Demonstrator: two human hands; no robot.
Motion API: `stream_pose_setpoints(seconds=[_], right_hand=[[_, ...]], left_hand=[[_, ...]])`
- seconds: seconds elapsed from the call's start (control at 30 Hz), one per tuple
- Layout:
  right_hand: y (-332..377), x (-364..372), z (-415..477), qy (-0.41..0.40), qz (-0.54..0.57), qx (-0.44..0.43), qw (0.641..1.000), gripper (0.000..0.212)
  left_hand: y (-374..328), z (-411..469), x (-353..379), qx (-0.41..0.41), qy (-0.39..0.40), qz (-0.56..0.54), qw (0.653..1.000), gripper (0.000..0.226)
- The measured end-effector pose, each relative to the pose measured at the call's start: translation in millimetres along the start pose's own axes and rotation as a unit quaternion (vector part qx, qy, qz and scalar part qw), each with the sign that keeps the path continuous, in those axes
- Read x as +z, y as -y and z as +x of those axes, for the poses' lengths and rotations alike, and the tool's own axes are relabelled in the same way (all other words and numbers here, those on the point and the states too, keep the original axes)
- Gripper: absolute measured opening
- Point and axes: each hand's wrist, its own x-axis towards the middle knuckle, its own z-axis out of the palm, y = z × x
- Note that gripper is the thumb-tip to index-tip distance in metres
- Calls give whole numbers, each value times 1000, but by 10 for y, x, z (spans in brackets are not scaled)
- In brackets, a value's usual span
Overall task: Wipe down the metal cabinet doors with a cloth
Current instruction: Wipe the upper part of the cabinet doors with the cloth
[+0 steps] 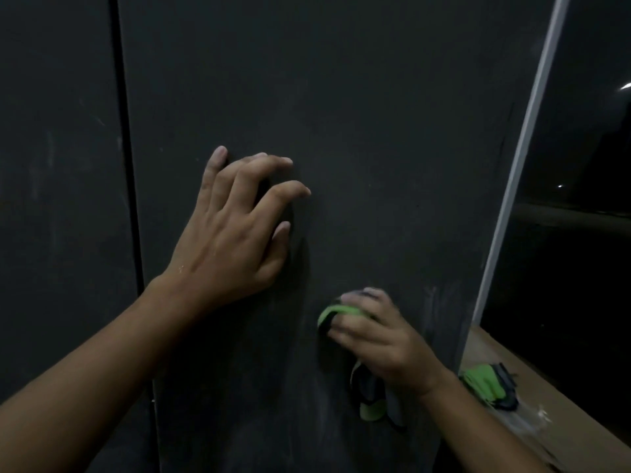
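Two scuffed cabinet doors (375, 114), dimly lit; left grip (235, 233) released against one, right grip (379, 336) grasping green cloth (336, 310).

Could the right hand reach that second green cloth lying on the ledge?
Probably yes. The second cloth lies on the ledge just beside the wrist of the right hand, nothing between them, though that hand grips a wiping cloth.

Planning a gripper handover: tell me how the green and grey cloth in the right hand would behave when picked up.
Probably floppy: the cloth bunches under the right hand and its loose end hangs limp below the wrist. Likely light, since a few curled fingers hold it against the cabinet door. Being soft fabric, it should not roll.
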Motion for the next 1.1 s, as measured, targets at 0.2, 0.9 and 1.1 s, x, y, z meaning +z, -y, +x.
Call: stream_pose_setpoints(seconds=[0.2, 0.9, 1.1], right_hand=[[-125, 72, 349, -169, -11, 191, 967, 32], [-332, -56, -942, -108, -17, 187, 976, 20], [-370, -328, -1030, -181, 23, 313, 932, 27]], left_hand=[[-20, -26, 32, 3, 3, 4, 1000, 44], [-436, 70, 264, 54, 48, -38, 997, 42], [-551, 87, 344, 67, 82, -23, 994, 47]])
